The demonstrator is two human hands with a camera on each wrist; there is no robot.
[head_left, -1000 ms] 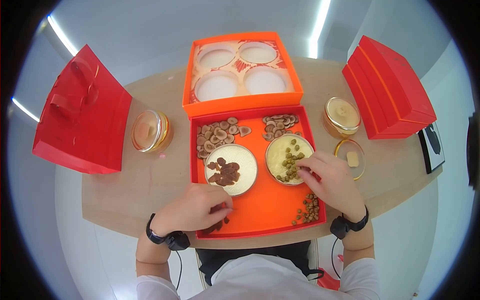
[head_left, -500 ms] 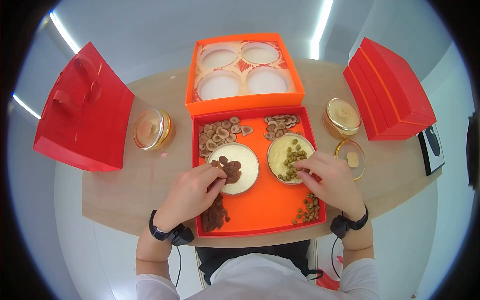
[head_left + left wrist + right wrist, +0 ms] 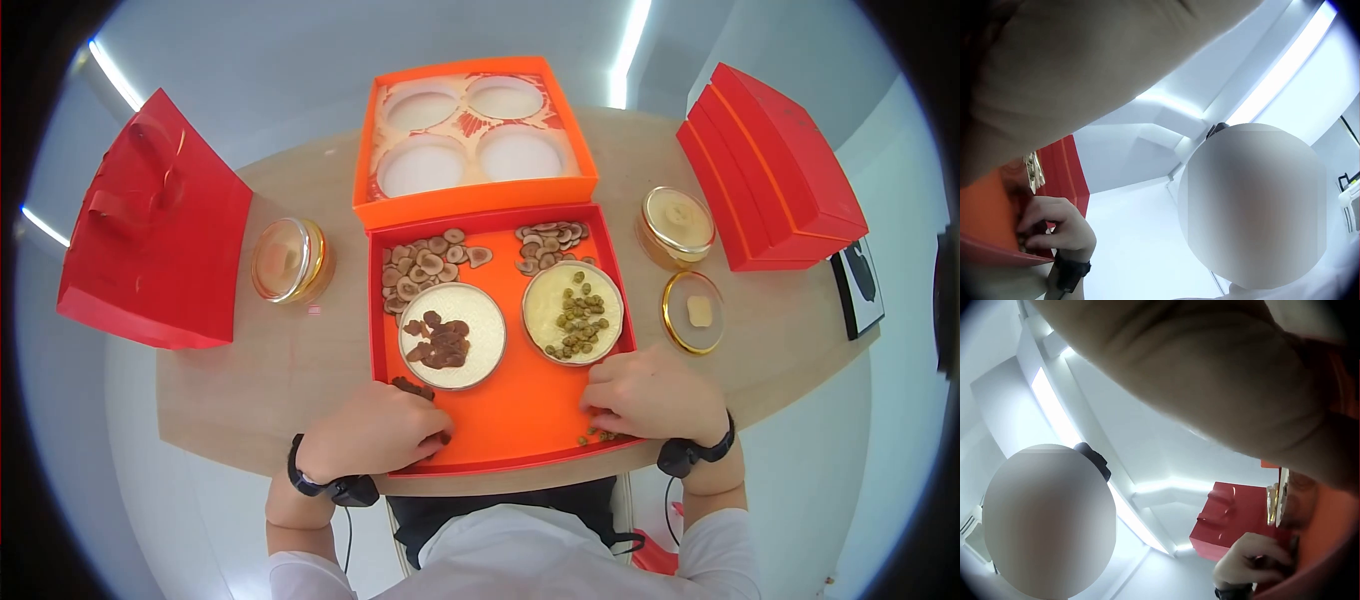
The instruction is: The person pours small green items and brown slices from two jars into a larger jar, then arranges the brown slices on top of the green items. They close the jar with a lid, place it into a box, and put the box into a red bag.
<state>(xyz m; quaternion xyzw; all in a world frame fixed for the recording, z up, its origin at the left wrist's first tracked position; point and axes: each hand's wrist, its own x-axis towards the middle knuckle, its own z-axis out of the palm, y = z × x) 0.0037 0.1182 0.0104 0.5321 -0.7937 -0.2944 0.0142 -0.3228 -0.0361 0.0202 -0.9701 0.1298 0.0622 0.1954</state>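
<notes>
My left hand (image 3: 375, 430) is over a pile of dark brown pieces (image 3: 410, 386) in the tray's near left corner, fingers bent; a dark bit shows at its fingertips. Several brown pieces (image 3: 445, 345) lie on the left round white lid (image 3: 480, 320). At the near right corner my right hand (image 3: 660, 395) reaches down with bent fingers to small green-brown balls (image 3: 592, 431). Similar balls (image 3: 575, 312) lie on the right pale lid (image 3: 543, 300). Whether either hand pinches anything cannot be made out.
Round brown slices (image 3: 430, 264) fill the far corners of the red-rimmed tray (image 3: 500, 465). Beyond stands an orange box (image 3: 480, 190) with round recesses. A red bag (image 3: 160, 240) and a jar (image 3: 290, 260) are left; another jar (image 3: 678, 225), a lid (image 3: 692, 312) and red boxes (image 3: 770, 170) right.
My left hand went from the brown pile to the left lid, then back down to the pile. My right hand has left the balls on the right lid and moved towards the near right corner.
</notes>
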